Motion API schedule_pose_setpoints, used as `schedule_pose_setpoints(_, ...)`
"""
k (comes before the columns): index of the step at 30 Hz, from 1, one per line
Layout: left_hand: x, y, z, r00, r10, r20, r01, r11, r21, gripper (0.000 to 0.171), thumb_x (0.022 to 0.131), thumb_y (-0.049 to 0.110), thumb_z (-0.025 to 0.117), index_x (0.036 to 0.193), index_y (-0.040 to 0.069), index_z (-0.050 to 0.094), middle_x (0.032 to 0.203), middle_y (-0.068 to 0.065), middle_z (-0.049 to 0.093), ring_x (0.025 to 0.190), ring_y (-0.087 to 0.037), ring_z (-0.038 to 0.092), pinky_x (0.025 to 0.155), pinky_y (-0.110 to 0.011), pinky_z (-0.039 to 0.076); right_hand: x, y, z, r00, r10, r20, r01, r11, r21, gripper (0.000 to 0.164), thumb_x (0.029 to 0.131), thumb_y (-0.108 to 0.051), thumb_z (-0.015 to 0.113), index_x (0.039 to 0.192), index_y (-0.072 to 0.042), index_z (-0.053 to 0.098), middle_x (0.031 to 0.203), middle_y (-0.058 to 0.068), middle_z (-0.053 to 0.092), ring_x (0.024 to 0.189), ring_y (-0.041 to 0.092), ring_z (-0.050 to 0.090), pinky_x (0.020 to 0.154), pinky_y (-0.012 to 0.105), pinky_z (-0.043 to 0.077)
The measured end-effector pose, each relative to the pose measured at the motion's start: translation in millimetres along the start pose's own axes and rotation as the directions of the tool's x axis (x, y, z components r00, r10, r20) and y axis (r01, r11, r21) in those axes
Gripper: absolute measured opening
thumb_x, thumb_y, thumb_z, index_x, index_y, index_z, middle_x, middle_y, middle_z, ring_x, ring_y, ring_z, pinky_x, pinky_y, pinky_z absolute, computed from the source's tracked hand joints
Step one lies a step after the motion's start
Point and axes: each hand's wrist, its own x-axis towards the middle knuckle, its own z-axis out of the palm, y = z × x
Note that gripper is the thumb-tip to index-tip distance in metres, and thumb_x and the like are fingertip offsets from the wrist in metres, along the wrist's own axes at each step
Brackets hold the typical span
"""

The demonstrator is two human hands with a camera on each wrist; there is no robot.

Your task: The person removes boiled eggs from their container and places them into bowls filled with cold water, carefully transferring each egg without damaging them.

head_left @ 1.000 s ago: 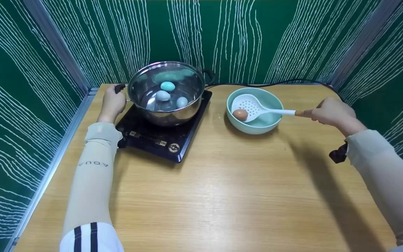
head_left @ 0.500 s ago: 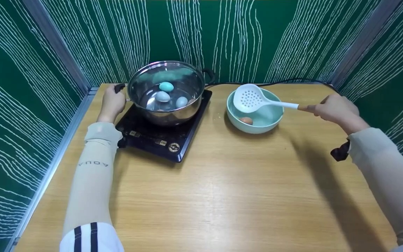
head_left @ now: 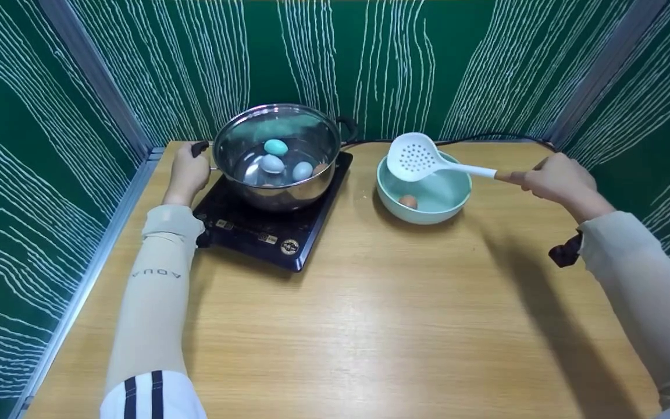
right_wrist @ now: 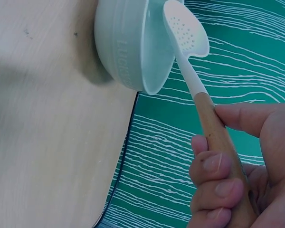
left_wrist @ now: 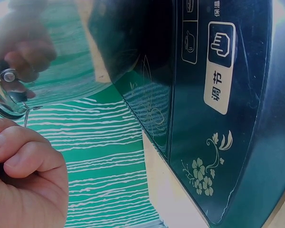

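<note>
My left hand (head_left: 190,173) grips the black side handle (head_left: 199,148) of a steel pot (head_left: 280,195); in the left wrist view its fingers curl beside the pot's shiny wall. Inside the pot lie several eggs, among them a turquoise egg (head_left: 275,147), two pale blue ones and a partly hidden brown one. With my right hand (head_left: 559,179) I hold a white slotted skimmer (head_left: 413,158) by its wooden handle (right_wrist: 218,130). The skimmer's head carries nothing and hangs over the back rim of a mint-green bowl (head_left: 422,216). A brown egg (head_left: 408,202) rests in that bowl.
The pot stands on a black induction cooker (head_left: 253,238) at the left of the wooden table (head_left: 358,326). A black cable (head_left: 486,135) runs along the table's back edge. Green panels (head_left: 364,64) with white lines enclose the back and sides.
The brown egg has slid off the skimmer into the bowl. The skimmer's head has risen and moved toward the back of the bowl. The left hand keeps its hold on the pot handle.
</note>
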Motion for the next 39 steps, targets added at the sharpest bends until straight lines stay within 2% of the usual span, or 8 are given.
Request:
schedule_pose_setpoints(6,-0.3,-0.6,-0.2,1.000,-0.027,0.013,0.028,0.999,-0.039,0.049,0.107,0.009,0.035,0.153,0.001,0.046,0.066,0.007,0.045,0.047,-0.007,0.038,0.050,-0.026,0.037,0,-10,-9,1.000,0.017,-0.004,-0.017,0.999,0.034,0.088,0.092,-0.081,0.065,0.115,0.004,0.075,0.101,0.014,0.071,0.095,0.034,0.054,0.075,0.043,0.046)
schedule_pose_setpoints(10,-0.5,-1.3,0.0,0.999,-0.033,0.013,0.033,0.999,-0.034,0.050,0.106,0.009,0.034,0.155,0.002,0.045,0.067,0.007,0.046,0.047,-0.007,0.038,0.050,-0.025,0.037,0,-17,-15,1.000,0.009,-0.001,-0.009,0.999,0.053,0.087,0.095,-0.078,0.062,0.120,0.005,0.073,0.108,0.017,0.070,0.099,0.035,0.054,0.079,0.045,0.045)
schedule_pose_setpoints(15,-1.1,-2.0,1.0,1.000,-0.027,-0.005,0.027,0.999,-0.024,0.047,0.106,0.008,0.035,0.151,0.001,0.047,0.069,0.005,0.046,0.047,-0.007,0.038,0.049,-0.025,0.037,0,-24,-18,1.000,0.024,0.016,-0.025,0.995,0.095,0.091,0.092,-0.082,0.063,0.124,0.003,0.070,0.113,0.015,0.066,0.105,0.036,0.051,0.083,0.048,0.045)
schedule_pose_setpoints(23,-1.4,-3.3,2.1,1.000,-0.022,-0.011,0.022,1.000,-0.022,0.048,0.107,0.010,0.034,0.153,0.000,0.048,0.064,0.007,0.044,0.046,-0.006,0.036,0.049,-0.025,0.036,4,-29,-20,1.000,-0.012,-0.015,0.013,0.996,0.087,0.079,0.100,-0.070,0.061,0.119,0.005,0.075,0.093,0.006,0.068,0.092,0.030,0.054,0.075,0.042,0.044)
schedule_pose_setpoints(29,-1.6,-1.7,1.4,1.000,-0.027,0.006,0.027,1.000,-0.003,0.044,0.110,0.012,0.032,0.150,0.003,0.048,0.068,0.007,0.043,0.050,-0.007,0.038,0.052,-0.025,0.037,3,-35,-21,1.000,0.012,0.001,-0.012,0.991,0.130,0.090,0.091,-0.082,0.065,0.120,0.002,0.074,0.087,0.002,0.061,0.093,0.030,0.049,0.077,0.044,0.040)
schedule_pose_setpoints(32,-1.1,-0.7,1.0,1.000,-0.028,0.010,0.028,1.000,0.004,0.045,0.111,0.013,0.032,0.152,0.004,0.047,0.072,0.006,0.044,0.051,-0.007,0.039,0.053,-0.025,0.037,3,-39,-23,1.000,0.019,-0.004,-0.018,0.988,0.155,0.092,0.088,-0.085,0.066,0.121,0.001,0.074,0.089,0.001,0.061,0.096,0.031,0.047,0.078,0.045,0.040)
schedule_pose_setpoints(35,-0.1,-0.3,0.8,1.000,-0.022,0.005,0.022,1.000,0.016,0.044,0.111,0.013,0.031,0.151,0.004,0.047,0.073,0.005,0.044,0.050,-0.007,0.038,0.052,-0.025,0.037,4,-45,-26,1.000,0.015,-0.003,-0.014,0.986,0.167,0.090,0.091,-0.081,0.065,0.125,0.001,0.074,0.094,0.002,0.062,0.103,0.032,0.047,0.082,0.047,0.041)
schedule_pose_setpoints(39,0.7,0.0,0.8,1.000,-0.013,-0.003,0.013,0.999,0.030,0.037,0.112,0.014,0.030,0.142,0.004,0.050,0.069,0.006,0.042,0.048,-0.007,0.036,0.051,-0.025,0.037,5,-56,-32,1.000,0.002,-0.002,-0.001,0.986,0.167,0.085,0.095,-0.077,0.064,0.129,0.001,0.072,0.095,0.002,0.062,0.105,0.032,0.047,0.084,0.047,0.041)
